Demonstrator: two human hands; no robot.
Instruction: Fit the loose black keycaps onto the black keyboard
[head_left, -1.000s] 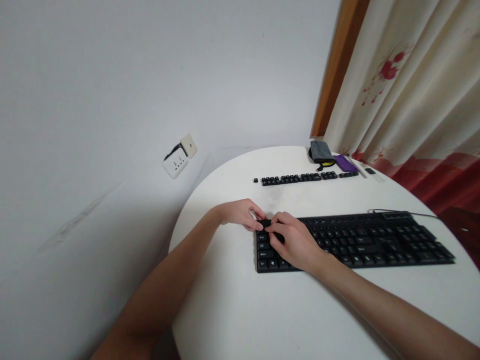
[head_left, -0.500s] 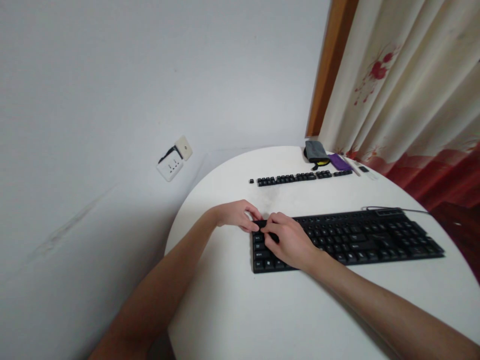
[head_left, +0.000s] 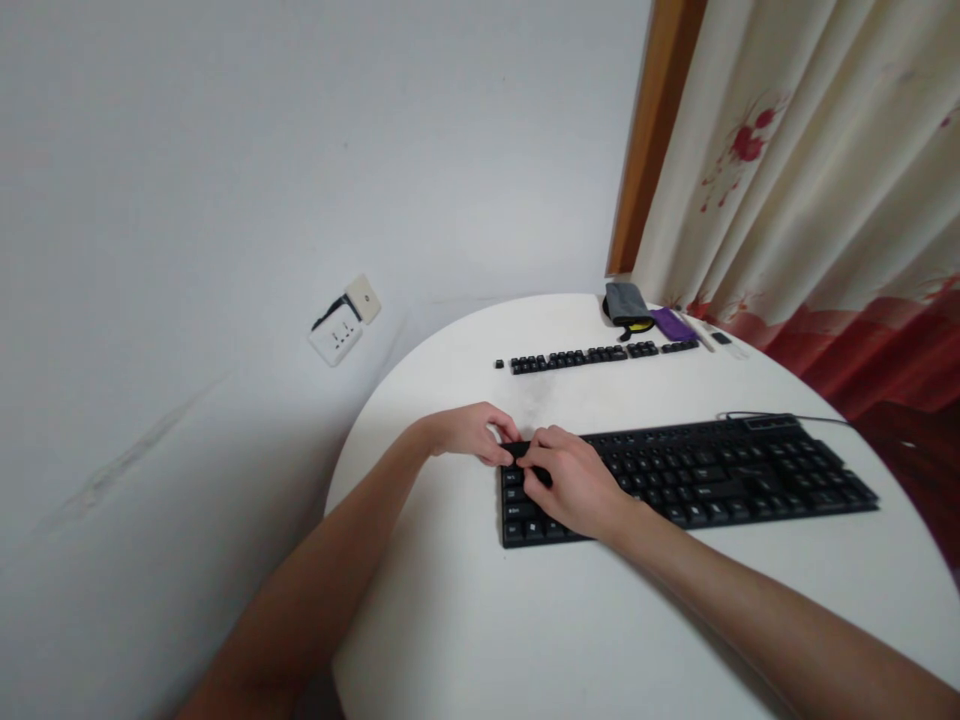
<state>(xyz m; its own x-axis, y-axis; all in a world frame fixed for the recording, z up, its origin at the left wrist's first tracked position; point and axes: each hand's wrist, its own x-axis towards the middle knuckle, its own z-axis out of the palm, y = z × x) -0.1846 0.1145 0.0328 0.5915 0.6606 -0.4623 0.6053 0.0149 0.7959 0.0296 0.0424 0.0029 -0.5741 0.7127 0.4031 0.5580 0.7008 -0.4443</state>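
A black keyboard [head_left: 712, 475] lies across a round white table [head_left: 525, 620]. My left hand [head_left: 472, 432] rests at the keyboard's far left corner, fingers curled and pressed against its edge. Over the left end of the keys sits my right hand [head_left: 571, 483], fingers bent and pinched near the top-left key. Whether anything small sits between the fingertips is hidden. A row of loose black keycaps [head_left: 592, 355] is lined up farther back on the table.
At the table's far edge lie a grey pouch [head_left: 625, 303], a purple item [head_left: 673, 323] and small tools. The keyboard cable [head_left: 780, 415] runs off to the right. A wall socket [head_left: 341, 325] is at the left; a flowered curtain [head_left: 810, 190] hangs at the right.
Both hands stay at the keyboard's top-left corner. The whole scene has slid slightly left in view as my head turned.
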